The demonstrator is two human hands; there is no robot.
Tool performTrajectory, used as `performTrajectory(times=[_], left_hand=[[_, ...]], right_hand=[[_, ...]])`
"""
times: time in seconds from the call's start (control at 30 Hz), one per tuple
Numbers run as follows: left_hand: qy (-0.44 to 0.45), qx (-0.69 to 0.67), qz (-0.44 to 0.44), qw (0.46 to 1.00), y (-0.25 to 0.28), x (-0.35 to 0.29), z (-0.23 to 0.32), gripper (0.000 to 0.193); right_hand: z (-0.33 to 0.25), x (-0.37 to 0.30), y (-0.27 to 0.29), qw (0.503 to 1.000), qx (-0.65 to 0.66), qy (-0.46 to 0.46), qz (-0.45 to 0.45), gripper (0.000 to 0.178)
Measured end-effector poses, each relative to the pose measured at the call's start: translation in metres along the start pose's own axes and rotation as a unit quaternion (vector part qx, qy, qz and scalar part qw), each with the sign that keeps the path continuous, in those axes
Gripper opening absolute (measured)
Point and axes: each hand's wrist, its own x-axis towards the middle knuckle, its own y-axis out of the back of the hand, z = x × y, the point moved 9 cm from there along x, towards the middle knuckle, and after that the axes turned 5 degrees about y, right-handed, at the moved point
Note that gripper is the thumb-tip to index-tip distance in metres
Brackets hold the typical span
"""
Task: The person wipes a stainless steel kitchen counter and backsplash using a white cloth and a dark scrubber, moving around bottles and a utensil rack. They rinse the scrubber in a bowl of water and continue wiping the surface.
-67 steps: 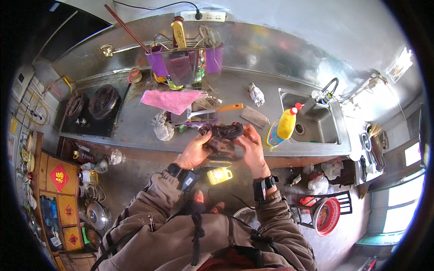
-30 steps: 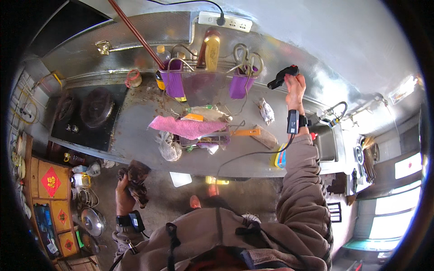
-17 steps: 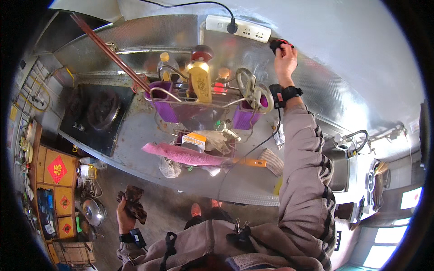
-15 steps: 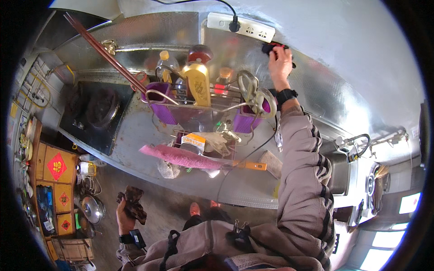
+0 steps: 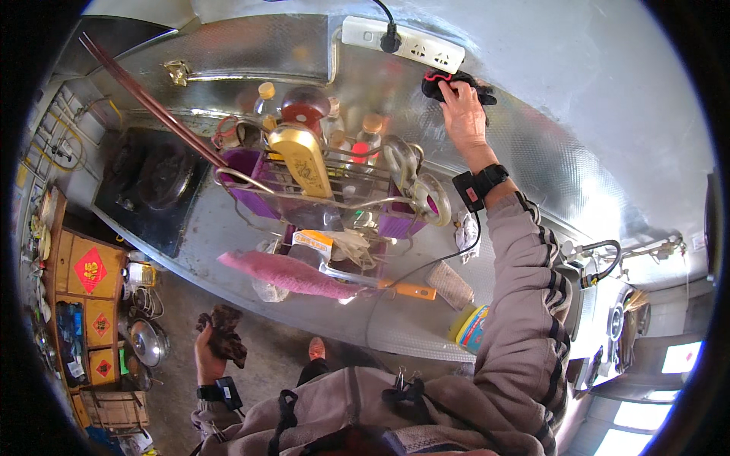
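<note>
Up at the shiny metal wall panel (image 5: 544, 144), my right hand (image 5: 465, 121) presses a black cloth with a red edge (image 5: 433, 88) flat against the surface, just below a white power strip (image 5: 403, 44). Its fingers are bent over the cloth. Low on the left, away from the counter, my left hand (image 5: 207, 359) grips a crumpled dark brown rag (image 5: 227, 334). Between the hands stands a wire rack (image 5: 350, 202) with purple holders (image 5: 245, 182), long chopsticks (image 5: 144, 99) and a gold-capped bottle (image 5: 303, 163).
A pink towel (image 5: 287, 274) and an orange-handled knife (image 5: 414, 291) lie across the rack's front. Behind it stand several bottles. A yellow and blue tub (image 5: 471, 328) sits by my right sleeve. The black stove (image 5: 156, 190) is at left, a black cable (image 5: 449, 258) crosses the counter.
My right hand has slid a little left along the wall with the black cloth. The view has shifted, and the yellow and blue tub shows more. My left hand still holds the rag.
</note>
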Motion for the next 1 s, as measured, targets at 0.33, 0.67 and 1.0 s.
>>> performTrajectory(times=[0.33,0.67,1.0], left_hand=[[-0.017,-0.003,0.004,1.000,0.008,0.001,-0.001,0.044],[0.000,-0.013,0.015,1.000,0.004,0.009,-0.014,0.042],[-0.019,-0.004,0.003,1.000,-0.010,0.006,-0.008,0.045]], right_hand=[[-0.037,-0.037,-0.064,0.978,0.039,0.003,-0.204,0.066],[-0.052,-0.001,-0.052,0.973,0.030,0.039,-0.227,0.063],[-0.038,0.021,-0.033,0.993,0.029,0.047,-0.108,0.060]])
